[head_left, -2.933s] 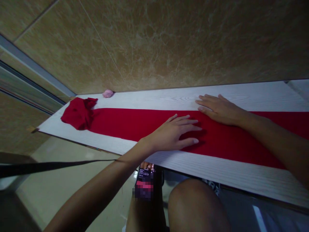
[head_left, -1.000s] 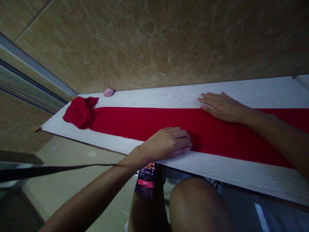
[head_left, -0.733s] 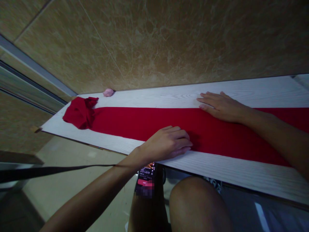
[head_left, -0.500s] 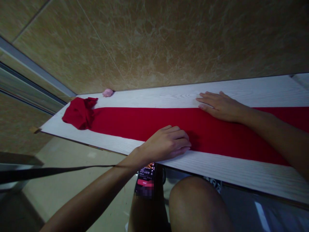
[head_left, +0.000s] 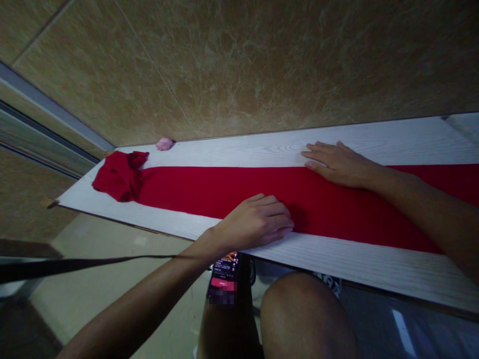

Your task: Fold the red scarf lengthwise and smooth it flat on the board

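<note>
A long strip of red cloth [head_left: 217, 189] lies flat along the white board, its left end bunched into a loose heap. Near the middle of the strip, my left hand [head_left: 260, 222] is closed with curled fingers at the cloth's near edge; its fingertips are partly hidden. My right hand [head_left: 337, 162] lies flat and open further right, palm down across the far edge of the cloth. Its fingertips reach onto the white wood-grain surface [head_left: 262, 149].
A small pink lump [head_left: 164, 144] sits by the tiled wall [head_left: 239, 70] at the back left. Below the board's front edge, a lit phone [head_left: 223, 279] rests on my leg, beside my bare knee [head_left: 303, 314]. A dark strap [head_left: 75, 263] crosses at left.
The view has shifted slightly, so everything sits a little further left in the picture. Both hands keep their places on the cloth.
</note>
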